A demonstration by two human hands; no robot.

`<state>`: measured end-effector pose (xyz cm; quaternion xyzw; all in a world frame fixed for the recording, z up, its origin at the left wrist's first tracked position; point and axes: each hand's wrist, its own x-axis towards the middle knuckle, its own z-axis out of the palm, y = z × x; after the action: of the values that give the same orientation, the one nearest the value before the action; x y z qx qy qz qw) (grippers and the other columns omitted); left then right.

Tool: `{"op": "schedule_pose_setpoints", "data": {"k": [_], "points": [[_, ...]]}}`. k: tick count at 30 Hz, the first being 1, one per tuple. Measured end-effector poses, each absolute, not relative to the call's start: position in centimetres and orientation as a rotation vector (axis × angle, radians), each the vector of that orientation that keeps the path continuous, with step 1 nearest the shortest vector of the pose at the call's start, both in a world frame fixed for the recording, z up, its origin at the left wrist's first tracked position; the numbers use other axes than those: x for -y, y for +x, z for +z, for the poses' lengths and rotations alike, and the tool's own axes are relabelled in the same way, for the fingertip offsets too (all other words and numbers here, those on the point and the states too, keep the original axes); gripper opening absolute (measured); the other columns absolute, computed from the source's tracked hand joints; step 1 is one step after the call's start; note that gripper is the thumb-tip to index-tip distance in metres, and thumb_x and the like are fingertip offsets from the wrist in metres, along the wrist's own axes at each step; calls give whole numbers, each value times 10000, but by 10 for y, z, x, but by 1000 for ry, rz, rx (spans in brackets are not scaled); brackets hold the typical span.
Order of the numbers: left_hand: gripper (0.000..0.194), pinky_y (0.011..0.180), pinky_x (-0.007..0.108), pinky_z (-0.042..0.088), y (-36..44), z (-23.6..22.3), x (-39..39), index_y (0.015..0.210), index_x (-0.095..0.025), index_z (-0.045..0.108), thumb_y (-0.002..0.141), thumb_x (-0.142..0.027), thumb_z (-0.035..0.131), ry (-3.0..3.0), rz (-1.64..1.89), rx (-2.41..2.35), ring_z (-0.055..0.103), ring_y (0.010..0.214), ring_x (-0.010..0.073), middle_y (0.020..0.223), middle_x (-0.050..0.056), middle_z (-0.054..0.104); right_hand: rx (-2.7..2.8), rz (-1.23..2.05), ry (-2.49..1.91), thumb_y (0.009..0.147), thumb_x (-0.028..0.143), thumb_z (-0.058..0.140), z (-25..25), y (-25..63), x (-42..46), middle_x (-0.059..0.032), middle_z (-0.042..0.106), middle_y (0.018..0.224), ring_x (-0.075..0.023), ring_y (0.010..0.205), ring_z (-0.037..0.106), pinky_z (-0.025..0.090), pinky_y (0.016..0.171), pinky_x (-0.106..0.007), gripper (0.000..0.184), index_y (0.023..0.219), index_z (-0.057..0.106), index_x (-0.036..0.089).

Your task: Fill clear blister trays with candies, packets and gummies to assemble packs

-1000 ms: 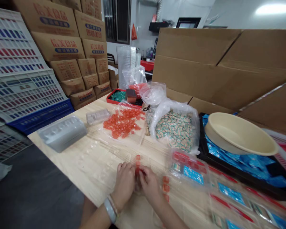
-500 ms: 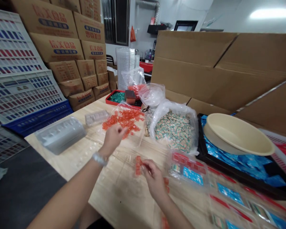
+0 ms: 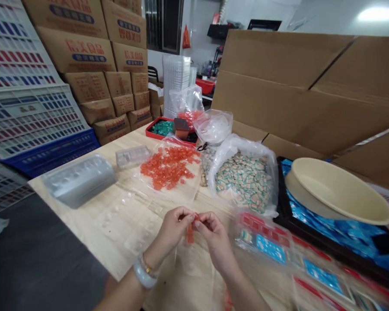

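My left hand (image 3: 172, 229), with bangles at the wrist, and my right hand (image 3: 215, 237) meet fingertip to fingertip above the front of the table. Both are closed in a pinch on small orange-red translucent plastic pieces (image 3: 190, 235); the fingers partly hide these, so their exact shape is unclear. Beyond the hands, a loose pile of similar orange pieces (image 3: 168, 167) lies on a clear plastic bag. Flat clear plastic trays (image 3: 129, 222) are on the table left of my hands. A packed clear tray (image 3: 264, 237) with red and blue items sits to the right.
An open bag of small striped tiles (image 3: 243, 177) stands behind the packed tray. A cream basin (image 3: 337, 190) rests over a black tray of blue packets (image 3: 320, 231). Stacked clear trays (image 3: 79, 179) lie at left. Cardboard (image 3: 278, 90) walls the back right; crates (image 3: 29, 108) stand left.
My left hand has come back from the orange pile to meet my right hand. Both now pinch orange pieces together. The view has shifted slightly.
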<state>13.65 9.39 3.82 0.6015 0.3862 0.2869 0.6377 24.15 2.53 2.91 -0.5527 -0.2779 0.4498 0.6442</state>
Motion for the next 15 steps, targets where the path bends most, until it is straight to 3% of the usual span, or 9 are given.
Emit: {"op": "schedule_pose_setpoints", "data": {"k": [6, 9, 15], "points": [[172, 586, 230, 351, 120, 45, -83, 641, -156, 521, 733, -296, 487, 1524, 598, -764, 454, 614, 120, 621, -11, 508, 542, 1390, -1137, 610, 359, 677, 49, 240, -11, -3, 574, 644, -135, 611, 543, 447, 644, -313, 258, 630, 500, 173], [167, 578, 225, 330, 115, 50, -77, 618, -163, 502, 719, -296, 509, 1529, 561, -775, 421, 604, 113, 600, -24, 470, 568, 1409, -1165, 552, 317, 721, 59, 240, -6, 15, 563, 625, -117, 586, 524, 432, 626, -281, 273, 645, 506, 177], [200, 555, 210, 313, 108, 51, -57, 635, -148, 538, 681, -335, 593, 997, 501, -598, 403, 578, 88, 622, -13, 483, 675, 1402, -1103, 592, 274, 678, 70, 237, 2, 27, 537, 610, -111, 593, 505, 397, 619, -252, 232, 690, 486, 188]]}}
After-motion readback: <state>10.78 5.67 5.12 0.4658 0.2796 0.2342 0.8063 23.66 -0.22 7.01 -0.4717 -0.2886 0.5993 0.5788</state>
